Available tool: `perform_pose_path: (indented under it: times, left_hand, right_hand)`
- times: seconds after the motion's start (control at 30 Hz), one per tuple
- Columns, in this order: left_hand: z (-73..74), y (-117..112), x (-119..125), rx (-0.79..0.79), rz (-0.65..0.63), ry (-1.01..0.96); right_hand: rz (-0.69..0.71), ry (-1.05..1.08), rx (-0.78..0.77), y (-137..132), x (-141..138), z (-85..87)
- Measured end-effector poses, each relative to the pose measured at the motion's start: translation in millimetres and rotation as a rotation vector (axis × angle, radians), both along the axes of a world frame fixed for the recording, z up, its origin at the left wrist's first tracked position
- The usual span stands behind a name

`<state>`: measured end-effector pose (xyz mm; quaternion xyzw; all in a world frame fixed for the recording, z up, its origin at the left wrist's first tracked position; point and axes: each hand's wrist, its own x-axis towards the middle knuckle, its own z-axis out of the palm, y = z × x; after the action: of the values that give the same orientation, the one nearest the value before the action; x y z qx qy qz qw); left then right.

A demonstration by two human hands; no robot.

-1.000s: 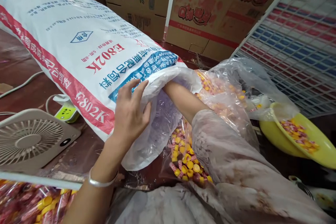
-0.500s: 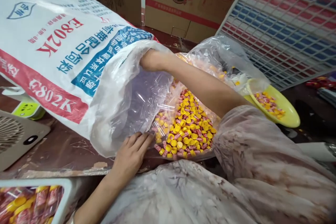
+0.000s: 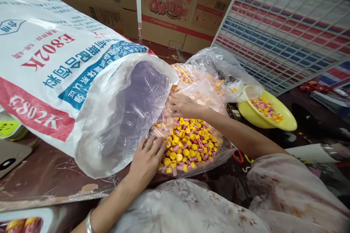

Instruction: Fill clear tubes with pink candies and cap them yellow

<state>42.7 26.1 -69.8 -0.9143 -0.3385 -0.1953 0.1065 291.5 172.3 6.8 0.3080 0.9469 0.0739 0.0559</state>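
A large white woven sack, printed in red and blue, lies on its side with its mouth towards me; clear plastic shows inside. Beside that mouth is a clear plastic bag full of small yellow-capped pieces with pink labels. My left hand lies on the near edge of the plastic between sack and bag, fingers slightly apart. Over the heap, my right hand touches the plastic and pieces with loosely extended fingers; its fingertips are partly blurred by the film.
A yellow bowl of the same pieces stands to the right. Behind are cardboard boxes and a white wire rack. At lower left are a white container and a beige device. Red-handled scissors lie near my right forearm.
My right hand has come out of the sack's mouth and moved down right onto the heap in the clear bag. My left hand stays by the bag's edge. The camera view has shifted.
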Motion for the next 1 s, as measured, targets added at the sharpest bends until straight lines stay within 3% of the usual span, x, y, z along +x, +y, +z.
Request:
perform_pose_path:
  times: [0.1, 0.23, 0.4, 0.53, 0.67, 0.8, 0.9, 1.0]
  left_hand:
    - [-1.9, -2.1, 0.2, 0.01, 0.096, 0.036]
    - [-2.2, -2.4, 2.9, -0.01, 0.177, 0.095]
    - [-4.8, -0.5, 5.0, -0.028, 0.224, 0.114]
    - [-6.9, -6.7, 1.8, -0.101, 0.251, 0.136]
    - [-8.5, -18.2, -9.5, -0.155, 0.206, 0.111]
    - [-13.1, -27.3, -25.3, -0.149, 0.13, 0.06]
    - [-17.0, -32.3, -36.4, -0.13, 0.044, -0.002]
    - [-14.5, -35.6, -44.7, -0.106, -0.006, -0.062]
  right_hand:
    - [-0.096, 0.01, 0.022, 20.9, -1.1, -19.8]
    - [-0.237, 0.042, 0.053, 52.4, -16.8, -31.1]
    - [-0.344, 0.089, 0.049, 82.3, -34.5, -35.4]
    - [-0.405, 0.119, 0.02, 80.7, -36.2, -25.0]
    - [-0.408, 0.15, -0.008, 38.5, -21.4, 10.7]
    - [-0.522, 0.369, 0.127, -46.8, -0.2, 39.4]
    - [-0.556, 0.437, 0.008, -114.5, 7.3, 27.0]
    - [-0.629, 0.514, -0.101, -159.7, 4.3, -7.6]
